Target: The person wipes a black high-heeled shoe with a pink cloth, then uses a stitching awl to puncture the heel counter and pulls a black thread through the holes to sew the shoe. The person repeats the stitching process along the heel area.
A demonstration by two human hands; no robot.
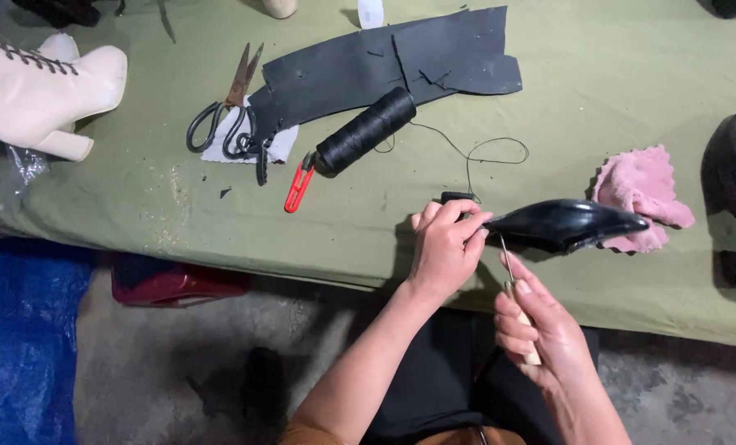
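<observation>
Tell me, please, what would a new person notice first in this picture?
First, the two hands near the table's front edge: the left hand grips the heel end of a glossy black shoe, while the right hand holds a thin awl pointing up at it. Next, the big spool of black thread at the middle of the green table, beside scissors. A pink cloth lies behind the shoe.

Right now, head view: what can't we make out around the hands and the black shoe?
- Awl tip: hidden where it meets the black shoe.
- Shoe's heel end: covered by left hand.
- Awl handle: mostly wrapped by right hand.
- Thread from spool: too thin to trace into the shoe.
- Second black shoe: cut off by right edge.
</observation>
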